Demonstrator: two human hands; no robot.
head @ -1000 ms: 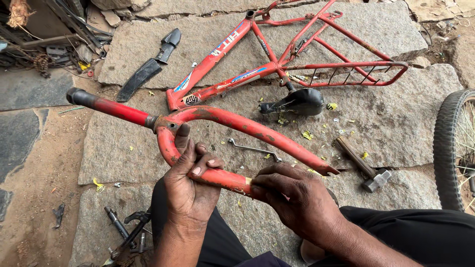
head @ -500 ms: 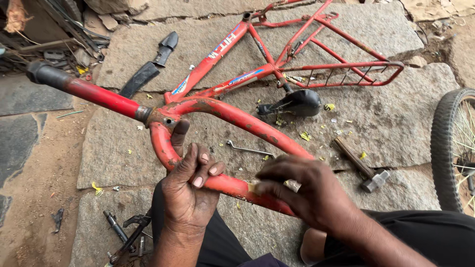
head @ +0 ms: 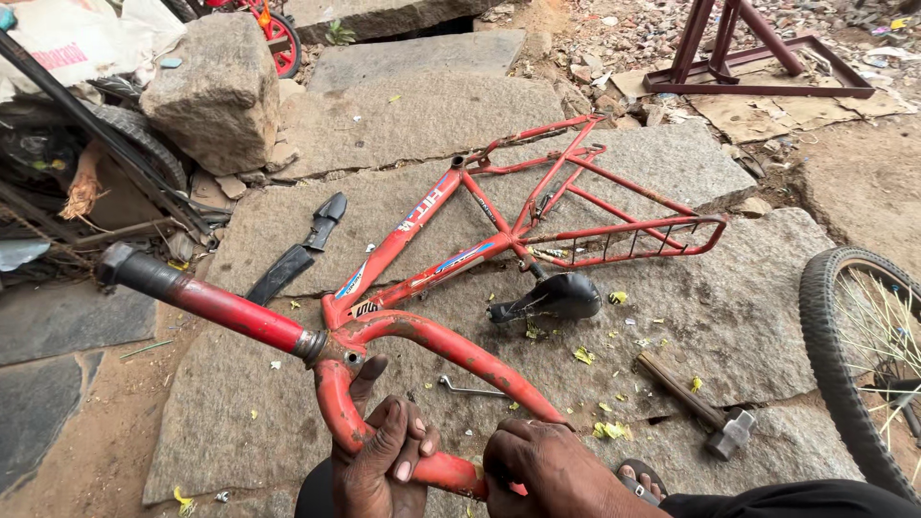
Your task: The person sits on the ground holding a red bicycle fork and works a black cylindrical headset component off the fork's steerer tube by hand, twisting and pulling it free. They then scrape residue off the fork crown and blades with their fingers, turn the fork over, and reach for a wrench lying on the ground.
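I hold a red bicycle fork (head: 422,341) tilted across my lap; its steerer tube with a dark threaded end points up to the left. My left hand (head: 382,459) is wrapped around the curved left fork leg near the crown, index finger stretched up toward the crown. My right hand (head: 552,470) grips the same leg lower down, at the bottom of the view. The other fork leg runs right toward my right hand. Beyond the fork, a red bicycle frame (head: 537,216) with a rear carrier and a black saddle (head: 552,297) lies flat on the stone slabs.
A hammer (head: 696,408) lies on the slab at right, a small spanner (head: 470,388) under the fork. A black mudguard piece (head: 299,251) lies left of the frame. A spoked wheel with tyre (head: 859,355) stands at right. A large rock (head: 219,91) and a dark red metal stand (head: 758,58) sit farther off.
The view has tilted up, showing more ground beyond the frame. The fork's steerer end has swung lower and rightward, and both my hands now sit lower in view, still gripping the fork leg.
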